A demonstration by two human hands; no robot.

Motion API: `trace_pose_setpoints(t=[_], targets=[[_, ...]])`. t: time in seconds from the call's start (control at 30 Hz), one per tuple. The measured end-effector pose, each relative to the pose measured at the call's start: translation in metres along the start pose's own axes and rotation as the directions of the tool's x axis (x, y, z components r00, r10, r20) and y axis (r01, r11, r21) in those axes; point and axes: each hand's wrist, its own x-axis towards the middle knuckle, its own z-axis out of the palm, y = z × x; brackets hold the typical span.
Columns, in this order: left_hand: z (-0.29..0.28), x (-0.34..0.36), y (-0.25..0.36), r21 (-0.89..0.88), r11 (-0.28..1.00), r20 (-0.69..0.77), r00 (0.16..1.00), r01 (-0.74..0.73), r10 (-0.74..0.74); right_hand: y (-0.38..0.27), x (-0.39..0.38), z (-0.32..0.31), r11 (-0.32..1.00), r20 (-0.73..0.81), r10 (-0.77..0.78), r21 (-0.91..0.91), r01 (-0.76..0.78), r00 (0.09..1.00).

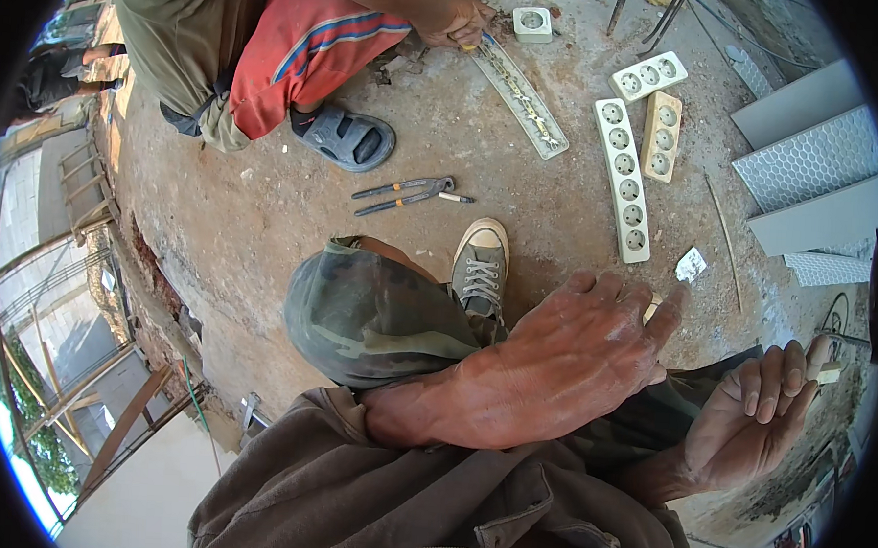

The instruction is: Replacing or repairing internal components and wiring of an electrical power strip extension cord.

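Over the lap, left hand spread, right hand pinching sm. pale piece.

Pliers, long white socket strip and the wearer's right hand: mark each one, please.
Pliers (408, 191), head view, on the crossed handles near the pivot.
Long white socket strip (622, 179), head view, mid-length on its face.
Right hand (756, 415), head view, on the open palm.

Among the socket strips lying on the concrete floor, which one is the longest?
The white strip in the middle, with six round sockets in a row. The beige strip right beside it and the white strip above both have only three sockets each.
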Motion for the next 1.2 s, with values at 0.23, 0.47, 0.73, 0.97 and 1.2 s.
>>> trace_pose_setpoints(t=[0.23, 0.47, 0.73, 0.97, 1.2], targets=[[-0.0020, -0.0039, -0.0004, -0.029, 1.000, 0.014, 1.000, -0.006, 0.007, 0.0017, -0.0007, 0.0003, 1.000, 0.025, -0.007, -0.028, 0.008, 1.000], [0.0001, -0.0057, -0.0030, -0.011, 1.000, -0.048, 0.998, -0.030, 0.029, 0.0031, 0.0005, -0.0003, 1.000, 0.039, 0.000, -0.031, 0.001, 0.999], [0.0014, -0.0071, -0.0034, 0.012, 1.000, -0.035, 0.999, -0.025, 0.025, 0.0060, 0.0017, 0.0004, 0.999, 0.042, 0.003, -0.035, -0.002, 0.999], [0.0007, -0.0054, -0.0034, 0.002, 0.999, -0.040, 0.999, -0.034, 0.034, 0.0052, 0.0028, 0.0003, 0.999, 0.040, 0.000, -0.044, 0.002, 0.999], [-0.0009, -0.0041, -0.0016, 0.016, 1.000, -0.005, 1.000, -0.015, 0.015, 0.0039, 0.0030, -0.0024, 0.999, 0.052, 0.002, -0.047, 0.000, 0.999]])
